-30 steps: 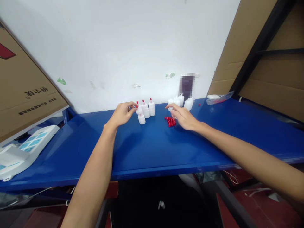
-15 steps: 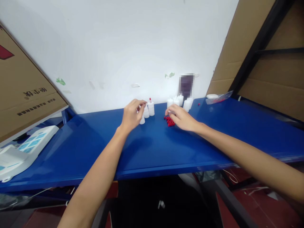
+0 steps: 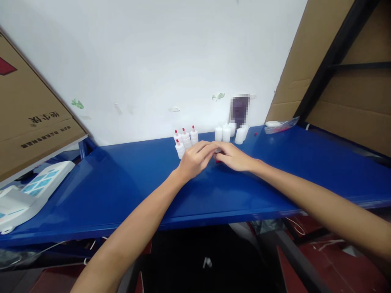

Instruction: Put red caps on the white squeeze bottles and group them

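My left hand (image 3: 197, 159) and my right hand (image 3: 231, 156) meet above the middle of the blue table, fingers bent and fingertips touching or nearly so. A small pale piece (image 3: 218, 150) shows at the right fingertips; its kind is hidden by the fingers. Beneath the hands a bit of the pile of small red caps (image 3: 217, 161) peeks out. Just beyond my left hand stand several white squeeze bottles (image 3: 180, 151) with red tips. Past my right hand is a group of white bottles (image 3: 226, 134) without red tips.
On the left of the blue table (image 3: 128, 183) lies a white power strip (image 3: 42, 183). A loose red cap (image 3: 255, 134), a white oval object (image 3: 273, 123) and a clear plastic bag (image 3: 282, 126) lie at the back right. Cardboard (image 3: 33, 106) and a white wall (image 3: 146, 61) border the table.
My left hand has moved right, away from the red-tipped bottles, to meet my right hand. The red caps are now mostly covered; my right hand has barely moved.
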`<action>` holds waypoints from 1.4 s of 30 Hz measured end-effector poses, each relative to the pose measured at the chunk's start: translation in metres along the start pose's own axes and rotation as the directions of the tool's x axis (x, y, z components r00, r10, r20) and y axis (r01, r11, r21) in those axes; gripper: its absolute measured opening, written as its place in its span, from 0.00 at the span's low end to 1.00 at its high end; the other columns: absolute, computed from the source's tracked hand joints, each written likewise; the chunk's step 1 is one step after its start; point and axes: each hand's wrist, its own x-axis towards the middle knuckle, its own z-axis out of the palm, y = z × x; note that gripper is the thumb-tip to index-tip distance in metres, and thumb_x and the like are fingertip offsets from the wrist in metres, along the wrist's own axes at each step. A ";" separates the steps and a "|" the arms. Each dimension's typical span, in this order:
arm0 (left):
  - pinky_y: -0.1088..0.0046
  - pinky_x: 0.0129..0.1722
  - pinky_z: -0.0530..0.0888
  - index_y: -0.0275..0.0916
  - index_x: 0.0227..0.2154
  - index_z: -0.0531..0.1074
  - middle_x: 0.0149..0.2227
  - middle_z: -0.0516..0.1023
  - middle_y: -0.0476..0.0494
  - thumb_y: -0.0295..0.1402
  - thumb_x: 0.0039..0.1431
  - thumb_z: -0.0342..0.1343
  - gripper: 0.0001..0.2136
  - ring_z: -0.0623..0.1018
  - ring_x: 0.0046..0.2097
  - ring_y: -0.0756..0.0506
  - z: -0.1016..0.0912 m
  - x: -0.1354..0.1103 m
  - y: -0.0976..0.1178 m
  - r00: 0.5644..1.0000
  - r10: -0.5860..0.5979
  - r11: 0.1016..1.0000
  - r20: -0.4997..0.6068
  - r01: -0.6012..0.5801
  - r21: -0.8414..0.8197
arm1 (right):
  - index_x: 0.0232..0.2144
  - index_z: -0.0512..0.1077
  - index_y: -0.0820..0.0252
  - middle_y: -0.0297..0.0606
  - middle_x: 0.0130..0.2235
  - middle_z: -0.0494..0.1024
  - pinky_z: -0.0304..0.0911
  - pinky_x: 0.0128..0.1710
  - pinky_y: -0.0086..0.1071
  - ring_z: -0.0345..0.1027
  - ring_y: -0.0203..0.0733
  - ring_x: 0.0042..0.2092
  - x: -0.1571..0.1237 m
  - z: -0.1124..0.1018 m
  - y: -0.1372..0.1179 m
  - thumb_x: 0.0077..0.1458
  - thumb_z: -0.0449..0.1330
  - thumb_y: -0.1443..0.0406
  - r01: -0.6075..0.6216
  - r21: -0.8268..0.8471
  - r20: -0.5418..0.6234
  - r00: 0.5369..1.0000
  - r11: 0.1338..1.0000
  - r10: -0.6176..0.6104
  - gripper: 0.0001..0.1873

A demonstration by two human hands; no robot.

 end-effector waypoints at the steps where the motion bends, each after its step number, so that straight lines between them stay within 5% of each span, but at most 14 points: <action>1: 0.67 0.47 0.79 0.38 0.49 0.73 0.45 0.81 0.39 0.26 0.69 0.51 0.10 0.81 0.46 0.46 0.000 0.000 0.000 1.000 0.006 1.000 -0.008 -0.006 0.002 | 0.35 0.68 0.58 0.36 0.35 0.73 0.61 0.40 0.37 0.67 0.44 0.38 0.000 0.000 0.000 0.54 0.54 0.67 -0.007 0.018 0.008 1.000 1.000 0.007 0.05; 12: 0.64 0.45 0.80 0.37 0.49 0.73 0.44 0.82 0.37 0.25 0.67 0.50 0.12 0.81 0.45 0.44 0.000 -0.001 0.000 0.997 0.040 0.998 0.066 -0.043 0.051 | 0.33 0.69 0.59 0.36 0.35 0.73 0.60 0.39 0.35 0.65 0.42 0.37 -0.001 0.000 -0.003 0.65 0.50 0.57 -0.018 0.170 0.049 0.999 0.985 0.010 0.14; 21: 0.66 0.42 0.79 0.38 0.48 0.74 0.41 0.82 0.40 0.26 0.67 0.49 0.11 0.82 0.43 0.44 0.004 -0.003 0.001 0.994 0.026 0.998 0.104 -0.031 0.048 | 0.45 0.67 0.57 0.34 0.37 0.74 0.60 0.39 0.35 0.66 0.41 0.36 -0.004 -0.002 -0.003 0.64 0.52 0.60 -0.055 0.158 0.027 0.998 0.986 0.052 0.11; 23: 0.67 0.42 0.79 0.38 0.47 0.74 0.41 0.82 0.41 0.26 0.68 0.49 0.11 0.82 0.42 0.45 0.006 -0.002 0.004 0.998 -0.014 1.000 0.060 0.014 0.006 | 0.47 0.66 0.57 0.31 0.32 0.71 0.59 0.36 0.34 0.64 0.40 0.32 -0.004 -0.001 -0.001 0.64 0.52 0.58 -0.059 0.171 0.015 0.998 0.983 0.057 0.12; 26: 0.72 0.36 0.78 0.38 0.43 0.76 0.39 0.82 0.43 0.30 0.69 0.51 0.08 0.81 0.37 0.49 0.005 0.004 0.008 0.964 -0.239 0.970 -0.116 0.233 -0.063 | 0.52 0.64 0.57 0.29 0.28 0.67 0.59 0.33 0.34 0.62 0.39 0.29 -0.003 -0.002 0.002 0.67 0.50 0.54 -0.038 0.209 -0.002 0.999 0.977 0.039 0.18; 30: 0.73 0.34 0.75 0.40 0.45 0.76 0.42 0.81 0.43 0.36 0.70 0.52 0.10 0.78 0.37 0.49 -0.014 0.010 -0.007 0.799 -0.468 0.872 -0.378 0.488 -0.048 | 0.54 0.66 0.57 0.31 0.29 0.70 0.60 0.34 0.34 0.64 0.39 0.29 -0.001 -0.009 0.007 0.68 0.49 0.53 -0.042 0.121 -0.112 0.992 0.992 0.056 0.20; 32: 0.73 0.36 0.75 0.41 0.47 0.76 0.43 0.79 0.42 0.34 0.70 0.50 0.11 0.78 0.40 0.48 -0.028 0.007 -0.023 0.774 -0.460 0.855 -0.435 0.518 0.016 | 0.46 0.71 0.58 0.31 0.26 0.69 0.58 0.32 0.34 0.62 0.38 0.27 0.000 -0.014 0.011 0.66 0.52 0.52 -0.077 0.024 -0.214 0.974 0.997 0.081 0.18; 37: 0.70 0.38 0.73 0.40 0.45 0.76 0.37 0.78 0.45 0.29 0.66 0.53 0.09 0.74 0.33 0.49 -0.046 -0.010 -0.057 0.819 -0.408 0.848 -0.404 0.504 0.166 | 0.29 0.73 0.57 0.28 0.20 0.64 0.55 0.28 0.34 0.57 0.36 0.23 -0.002 -0.023 0.022 0.49 0.68 0.52 -0.142 -0.059 -0.476 0.874 0.988 0.098 0.16; 42: 0.71 0.37 0.71 0.38 0.41 0.77 0.33 0.77 0.46 0.30 0.62 0.55 0.07 0.71 0.31 0.49 -0.040 -0.022 -0.061 0.852 -0.426 0.829 -0.304 0.502 0.247 | 0.25 0.71 0.57 0.32 0.20 0.65 0.54 0.28 0.35 0.58 0.38 0.24 -0.004 -0.031 0.029 0.58 0.56 0.55 -0.070 -0.039 -0.615 0.788 0.997 0.031 0.16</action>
